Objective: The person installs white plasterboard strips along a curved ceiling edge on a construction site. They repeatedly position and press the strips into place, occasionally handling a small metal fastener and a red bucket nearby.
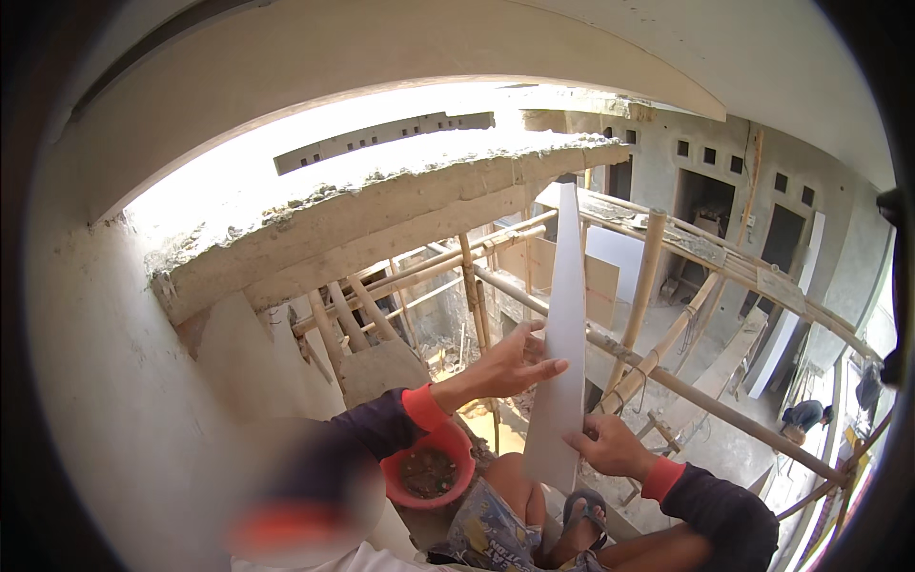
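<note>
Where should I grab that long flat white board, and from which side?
I'd grip the long flat white board by its long edges on the lower half, coming from left and right. It looks thin and points upward in the picture; the left hand and right hand are at opposite edges there.

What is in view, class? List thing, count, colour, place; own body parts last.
Tapered board: one, white, centre
Bucket: one, red, lower centre
Concrete beam: one, grey, upper left
Poles: many, tan, centre and right
Leaning panel: one, white, right
Doorways: several, dark, upper right
Co-worker: one, dark-clothed, far right
Shorts: one pair, grey patterned, lower centre
Sandal: one, dark, lower centre
Left hand: one, red-cuffed, at board's left edge
Right hand: one, red-cuffed, gripping board's right edge
</note>
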